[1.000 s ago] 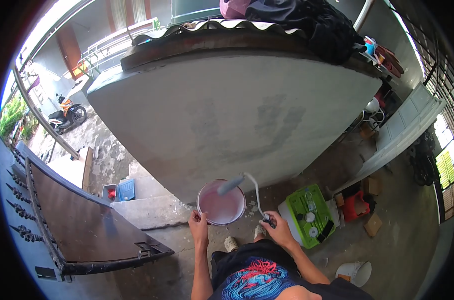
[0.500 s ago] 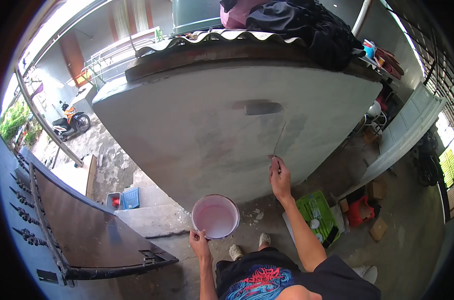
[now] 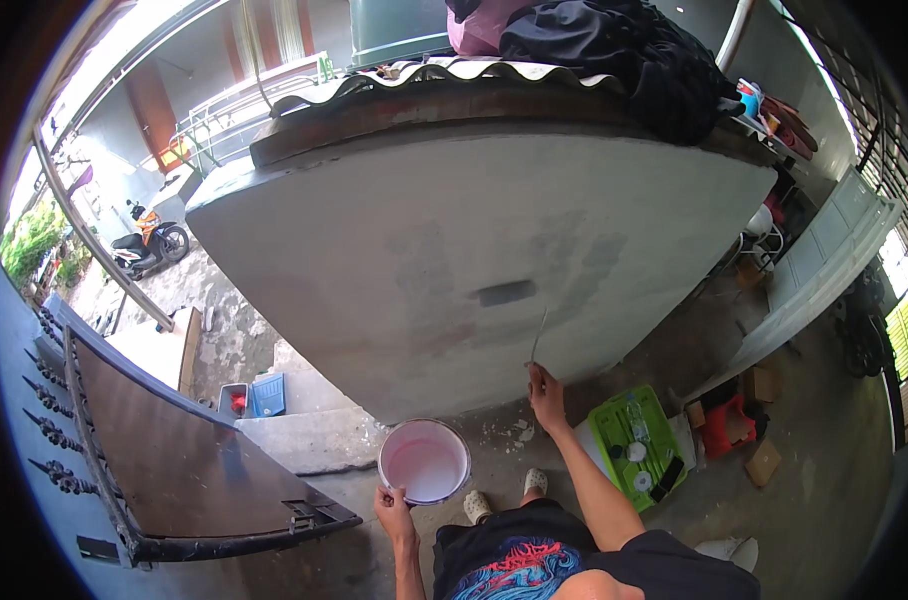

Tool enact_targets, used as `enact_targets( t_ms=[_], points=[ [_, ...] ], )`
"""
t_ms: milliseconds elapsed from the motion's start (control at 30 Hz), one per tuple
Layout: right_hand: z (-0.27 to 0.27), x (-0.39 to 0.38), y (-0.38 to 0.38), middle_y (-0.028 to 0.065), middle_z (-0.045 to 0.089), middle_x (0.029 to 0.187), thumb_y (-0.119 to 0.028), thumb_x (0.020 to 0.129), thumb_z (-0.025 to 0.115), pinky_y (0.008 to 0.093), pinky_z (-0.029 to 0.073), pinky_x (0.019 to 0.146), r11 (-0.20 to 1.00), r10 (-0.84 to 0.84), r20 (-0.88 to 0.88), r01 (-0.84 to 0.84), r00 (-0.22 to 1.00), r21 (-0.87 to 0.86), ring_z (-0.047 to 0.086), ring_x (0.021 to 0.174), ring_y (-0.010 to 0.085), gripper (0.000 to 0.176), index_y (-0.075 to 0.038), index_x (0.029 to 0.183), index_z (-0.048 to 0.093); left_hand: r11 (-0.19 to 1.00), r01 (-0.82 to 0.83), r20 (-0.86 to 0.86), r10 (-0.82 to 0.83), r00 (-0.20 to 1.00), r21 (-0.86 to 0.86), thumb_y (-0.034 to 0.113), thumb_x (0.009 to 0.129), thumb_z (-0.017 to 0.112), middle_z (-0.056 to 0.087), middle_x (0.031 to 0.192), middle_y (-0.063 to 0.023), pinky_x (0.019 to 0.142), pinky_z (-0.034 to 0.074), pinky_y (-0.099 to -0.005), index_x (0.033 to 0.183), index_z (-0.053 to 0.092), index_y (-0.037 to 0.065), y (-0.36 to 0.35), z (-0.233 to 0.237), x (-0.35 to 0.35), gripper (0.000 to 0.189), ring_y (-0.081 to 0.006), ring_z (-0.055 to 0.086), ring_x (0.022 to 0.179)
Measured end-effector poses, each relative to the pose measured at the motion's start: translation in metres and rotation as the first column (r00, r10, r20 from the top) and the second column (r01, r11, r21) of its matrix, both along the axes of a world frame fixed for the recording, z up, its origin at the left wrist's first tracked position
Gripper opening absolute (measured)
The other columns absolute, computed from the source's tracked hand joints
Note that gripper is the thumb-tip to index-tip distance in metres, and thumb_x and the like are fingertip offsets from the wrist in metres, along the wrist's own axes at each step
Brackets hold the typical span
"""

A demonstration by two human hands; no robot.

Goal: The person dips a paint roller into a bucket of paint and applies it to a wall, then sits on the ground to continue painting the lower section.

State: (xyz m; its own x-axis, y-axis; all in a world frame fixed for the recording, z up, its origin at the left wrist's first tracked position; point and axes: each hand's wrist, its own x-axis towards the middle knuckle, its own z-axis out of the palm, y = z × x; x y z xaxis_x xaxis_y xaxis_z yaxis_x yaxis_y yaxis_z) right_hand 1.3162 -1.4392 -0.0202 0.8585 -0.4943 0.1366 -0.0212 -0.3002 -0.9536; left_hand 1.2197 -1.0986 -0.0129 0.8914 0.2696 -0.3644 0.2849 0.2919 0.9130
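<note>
Our left hand (image 3: 394,508) pinches the near-left rim of a round plastic bucket (image 3: 401,456), thumb and fingers closed narrow on its thin edge. The bucket sits just beyond that hand, its smooth, pinkish-white inside curving down to pale liquid. Our right hand (image 3: 546,395) is closed in a fist around the handle end of a paint roller (image 3: 506,292); the fingers hide most of the grip, so we cannot tell its shape. From that fist the slim metal rod runs up, and above and left of the hand the dark grey cylindrical sleeve lies slightly tilted against the plaster wall (image 3: 324,230). The wall is flat and matt, with darker, damp-looking patches around the roller and higher up beyond both hands.

Farther up, a wavy corrugated sheet (image 3: 444,72) edges the top of the wall, with crumpled black fabric (image 3: 614,60) heaped over its right part. To the right of our right hand, and lower, stands a bright green plastic toolbox (image 3: 604,425) with small items on top. Left of our left hand, a brown metal gate (image 3: 204,440) shows its sheet panel and black, knobbly spikes. Nearer us than the bucket, our pale, perforated clogs (image 3: 477,507) rest on the rough concrete floor (image 3: 674,540).
</note>
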Motion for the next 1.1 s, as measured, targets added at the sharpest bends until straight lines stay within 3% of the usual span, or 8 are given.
enact_targets(
  t_ms=[67,133,233,567,633,767,900,1100],
  points=[
    [-0.010,-0.012,0.003,-0.0025,0.043,0.058,-0.036,0.101,0.049,0.0238,0.032,0.042,0.999,0.005,-0.023,-0.004,1.000,0.037,0.041,0.048,0.0043,0.037,-0.003,0.112,0.063,1.000,0.001,-0.005,-0.001,1.000,0.000,0.005,0.090,0.055,0.049,0.073,0.0020,0.056,0.046,-0.0208,0.079,0.042,0.011,0.002,-0.003,-0.002,0.018,-0.0047,0.050,0.062],
    [-0.012,-0.020,0.007,-0.0023,0.043,0.058,-0.036,0.100,0.050,0.0242,0.033,0.041,0.983,0.035,-0.201,0.003,0.979,0.186,0.041,0.047,0.0048,0.037,-0.004,0.114,0.064,1.000,0.000,-0.005,0.000,1.000,-0.003,0.005,0.090,0.055,0.050,0.073,0.0017,0.056,0.047,-0.0211,0.079,0.042,0.011,0.001,-0.003,-0.002,0.018,-0.0050,0.051,0.063],
    [-0.006,-0.022,0.010,-0.0026,0.044,0.059,-0.036,0.100,0.051,0.0240,0.033,0.041,0.971,0.044,-0.215,0.009,0.976,0.241,0.041,0.048,0.0049,0.037,-0.004,0.114,0.064,1.000,-0.005,0.002,0.005,1.000,0.020,0.004,0.090,0.054,0.049,0.073,0.0017,0.055,0.046,-0.0207,0.079,0.042,0.011,-0.001,0.002,-0.002,0.018,-0.0051,0.051,0.062],
    [0.112,0.007,0.003,-0.0037,0.041,0.058,-0.037,0.099,0.053,0.0244,0.033,0.044,0.973,0.001,0.052,-0.013,0.999,0.230,0.039,0.049,0.0045,0.042,0.002,0.110,0.064,0.999,-0.008,-0.010,0.009,1.000,0.042,0.004,0.089,0.054,0.047,0.072,0.0026,0.053,0.044,-0.0205,0.078,0.039,0.011,-0.001,0.003,-0.010,0.020,-0.0042,0.048,0.060],
    [0.117,0.009,-0.002,-0.0053,0.038,0.059,-0.038,0.100,0.052,0.0230,0.030,0.043,0.983,0.019,0.063,-0.031,0.998,0.182,0.035,0.047,0.0033,0.042,-0.001,0.116,0.062,0.999,0.001,-0.014,0.000,1.000,0.052,0.004,0.089,0.054,0.047,0.072,0.0027,0.052,0.043,-0.0204,0.078,0.039,0.011,0.000,0.001,-0.009,0.020,-0.0041,0.047,0.060],
    [0.087,0.007,-0.011,-0.0057,0.037,0.058,-0.036,0.100,0.052,0.0238,0.029,0.043,0.993,0.022,0.036,-0.026,0.999,0.117,0.035,0.047,0.0037,0.040,-0.001,0.116,0.062,0.999,0.005,-0.009,-0.005,1.000,0.050,0.004,0.089,0.054,0.047,0.071,0.0024,0.053,0.044,-0.0207,0.077,0.039,0.011,0.002,-0.004,-0.011,0.020,-0.0044,0.047,0.060],
    [0.010,-0.002,-0.024,-0.0040,0.041,0.057,-0.034,0.100,0.053,0.0251,0.032,0.042,0.995,-0.014,0.028,0.017,1.000,-0.102,0.038,0.047,0.0046,0.038,0.000,0.113,0.063,0.999,0.006,0.016,-0.007,1.000,0.050,0.004,0.089,0.055,0.047,0.071,0.0020,0.053,0.043,-0.0207,0.077,0.040,0.010,0.000,0.000,-0.011,0.019,-0.0047,0.047,0.059],
    [0.007,-0.009,-0.027,-0.0020,0.044,0.056,-0.034,0.099,0.053,0.0260,0.035,0.043,0.989,-0.017,0.003,0.017,1.000,-0.150,0.042,0.047,0.0057,0.038,0.001,0.111,0.064,0.998,0.004,0.028,-0.005,1.000,0.057,0.004,0.088,0.055,0.047,0.071,0.0019,0.052,0.042,-0.0206,0.077,0.040,0.010,-0.001,0.006,-0.008,0.020,-0.0045,0.046,0.059]
  ],
)
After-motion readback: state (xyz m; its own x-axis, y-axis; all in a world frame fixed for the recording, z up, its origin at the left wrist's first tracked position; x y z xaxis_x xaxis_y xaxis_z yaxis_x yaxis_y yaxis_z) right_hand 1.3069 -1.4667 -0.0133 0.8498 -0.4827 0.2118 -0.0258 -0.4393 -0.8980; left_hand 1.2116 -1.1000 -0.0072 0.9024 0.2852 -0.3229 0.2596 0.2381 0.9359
